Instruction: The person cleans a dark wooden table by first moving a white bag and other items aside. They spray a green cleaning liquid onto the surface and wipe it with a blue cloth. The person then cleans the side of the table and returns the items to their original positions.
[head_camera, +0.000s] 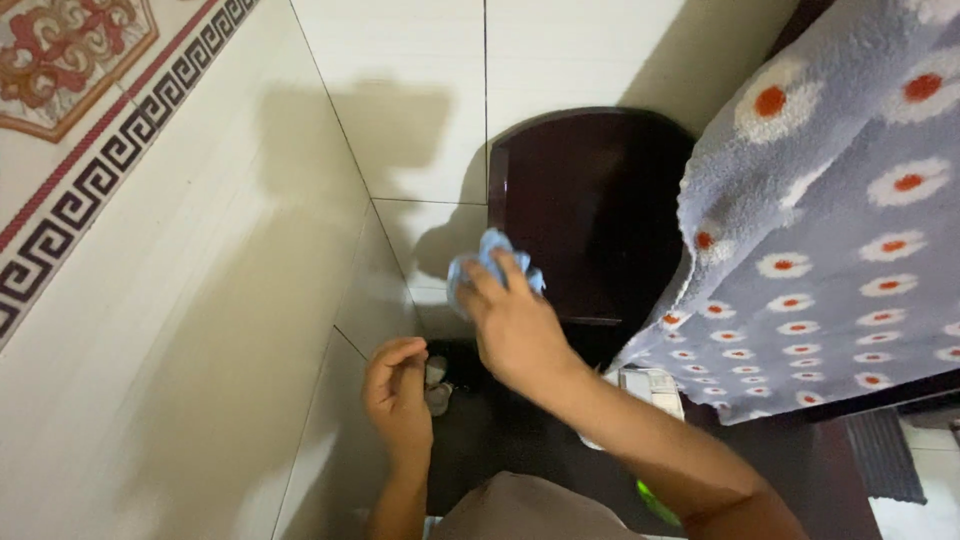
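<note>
My right hand (515, 325) grips a crumpled light blue cloth (487, 258) and holds it against the left edge of a dark brown wooden panel (590, 210), close to the tiled wall. Lower down, my left hand (398, 395) has its fingers curled loosely near the wall, holding nothing I can see. It hovers beside some small pale things (437, 385) lying on the dark floor.
White wall tiles (200, 330) fill the left, with a patterned border tile (90, 110) at the top left. A grey fleece blanket with white and orange flowers (850, 230) hangs at the right. A white object (652, 388) sits under the blanket's edge.
</note>
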